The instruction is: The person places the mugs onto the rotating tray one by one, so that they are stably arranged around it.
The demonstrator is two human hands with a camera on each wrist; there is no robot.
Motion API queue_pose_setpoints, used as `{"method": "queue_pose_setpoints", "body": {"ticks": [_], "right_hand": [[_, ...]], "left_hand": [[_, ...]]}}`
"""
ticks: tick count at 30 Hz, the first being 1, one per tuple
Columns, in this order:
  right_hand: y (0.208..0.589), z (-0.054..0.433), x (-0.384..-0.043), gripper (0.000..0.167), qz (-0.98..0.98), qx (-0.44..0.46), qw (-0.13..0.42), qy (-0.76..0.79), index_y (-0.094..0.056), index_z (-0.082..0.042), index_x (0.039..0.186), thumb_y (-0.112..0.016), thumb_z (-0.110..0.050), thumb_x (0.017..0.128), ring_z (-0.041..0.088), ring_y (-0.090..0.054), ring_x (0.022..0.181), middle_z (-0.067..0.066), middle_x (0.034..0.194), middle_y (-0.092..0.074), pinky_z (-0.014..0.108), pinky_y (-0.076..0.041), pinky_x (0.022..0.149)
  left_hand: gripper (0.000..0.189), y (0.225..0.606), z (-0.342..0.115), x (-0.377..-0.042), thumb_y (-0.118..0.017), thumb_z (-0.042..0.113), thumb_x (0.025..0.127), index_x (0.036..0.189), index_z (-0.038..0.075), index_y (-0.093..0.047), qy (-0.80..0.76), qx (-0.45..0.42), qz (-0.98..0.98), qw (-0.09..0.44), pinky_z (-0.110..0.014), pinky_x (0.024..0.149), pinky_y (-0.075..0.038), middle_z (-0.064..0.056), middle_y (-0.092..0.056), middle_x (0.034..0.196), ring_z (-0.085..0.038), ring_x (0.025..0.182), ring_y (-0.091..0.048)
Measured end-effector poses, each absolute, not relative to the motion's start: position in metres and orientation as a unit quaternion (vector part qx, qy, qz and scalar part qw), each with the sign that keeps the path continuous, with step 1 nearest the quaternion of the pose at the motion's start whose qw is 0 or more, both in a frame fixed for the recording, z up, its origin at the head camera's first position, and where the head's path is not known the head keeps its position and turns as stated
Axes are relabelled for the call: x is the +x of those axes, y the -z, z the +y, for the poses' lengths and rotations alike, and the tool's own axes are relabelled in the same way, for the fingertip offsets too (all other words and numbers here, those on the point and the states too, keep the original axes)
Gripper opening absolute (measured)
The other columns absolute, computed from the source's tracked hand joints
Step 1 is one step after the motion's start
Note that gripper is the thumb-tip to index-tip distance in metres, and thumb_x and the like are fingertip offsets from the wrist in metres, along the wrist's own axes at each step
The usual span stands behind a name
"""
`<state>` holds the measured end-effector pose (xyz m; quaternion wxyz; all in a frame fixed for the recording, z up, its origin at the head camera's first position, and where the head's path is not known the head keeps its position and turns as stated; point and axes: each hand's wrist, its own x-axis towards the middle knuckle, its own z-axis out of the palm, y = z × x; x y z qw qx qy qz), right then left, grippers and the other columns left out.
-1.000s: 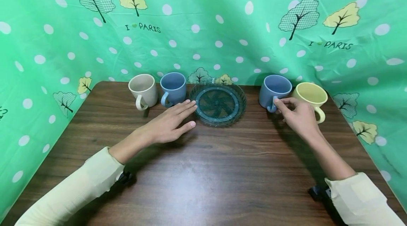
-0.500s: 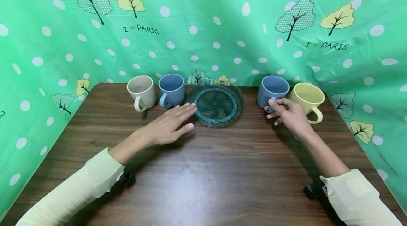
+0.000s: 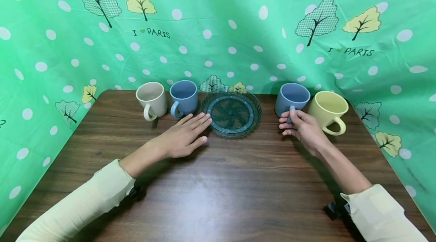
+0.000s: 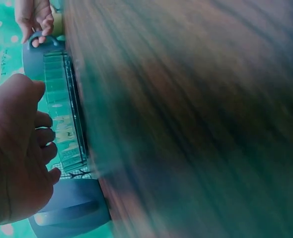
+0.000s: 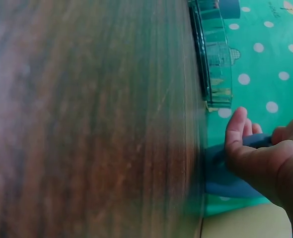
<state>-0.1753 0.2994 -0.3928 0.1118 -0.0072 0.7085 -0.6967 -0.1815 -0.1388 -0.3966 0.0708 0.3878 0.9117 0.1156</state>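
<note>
All left fingers (image 3: 196, 122) lie straight at the dish rim (image 3: 234, 135), right fingers (image 3: 286, 125) pinching a mug handle (image 3: 291, 110) (wood (image 3: 269, 124) between).

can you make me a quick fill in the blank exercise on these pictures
1. The right hand holds a mug by its ____.
2. The round dish stands between two side mugs that are both coloured ____.
3. The end mug at the far right of the row is coloured ____.
4. The head view shows ____ mugs in all.

Missing words: handle; blue; yellow; four
</note>
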Motion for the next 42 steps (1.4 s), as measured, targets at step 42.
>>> {"method": "queue_pose_setpoints", "body": {"ticks": [42], "right_hand": [[0.392,0.300,-0.175,0.034,0.668,-0.095,0.036,0.737,-0.057,-0.005,0.101,-0.052,-0.034,0.119,0.012,-0.064,0.084,-0.001,0.095,-0.056,0.022,-0.058,0.074]], "left_hand": [[0.068,0.390,-0.137,-0.179,-0.041,0.043,0.123,0.179,0.008,-0.028,-0.101,0.387,0.912,0.088,-0.062,0.146,-0.010,-0.014,-0.025,0.188,-0.032,0.178,-0.017]]}}
